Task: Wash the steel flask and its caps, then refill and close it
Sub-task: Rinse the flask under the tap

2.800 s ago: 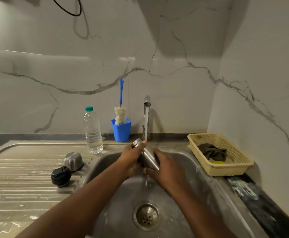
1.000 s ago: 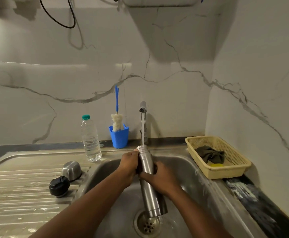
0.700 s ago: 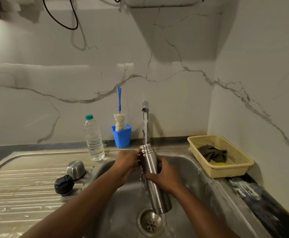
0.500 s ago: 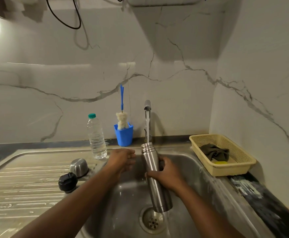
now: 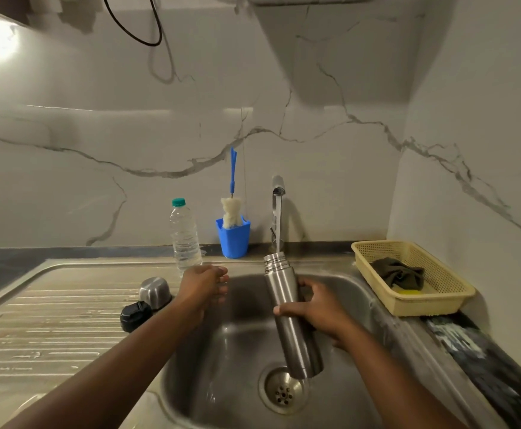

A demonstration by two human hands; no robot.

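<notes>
A steel sink (image 5: 237,342) in a marble-walled kitchen corner. The right hand (image 5: 318,308) grips the steel flask (image 5: 290,317), mouth up under the running tap (image 5: 277,188) at 12 o'clock, while the left hand (image 5: 202,284) hovers slack and empty. At 9 o'clock, a steel cap (image 5: 155,291) and a black cap (image 5: 135,315) sit on the drainboard (image 5: 51,320). At 3 o'clock, a yellow basket (image 5: 457,292) holds a dark cloth (image 5: 398,274).

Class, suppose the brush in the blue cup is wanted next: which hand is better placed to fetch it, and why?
Probably the left. The left hand is empty and nearer the brush; the right hand grips the flask under the running tap.
</notes>
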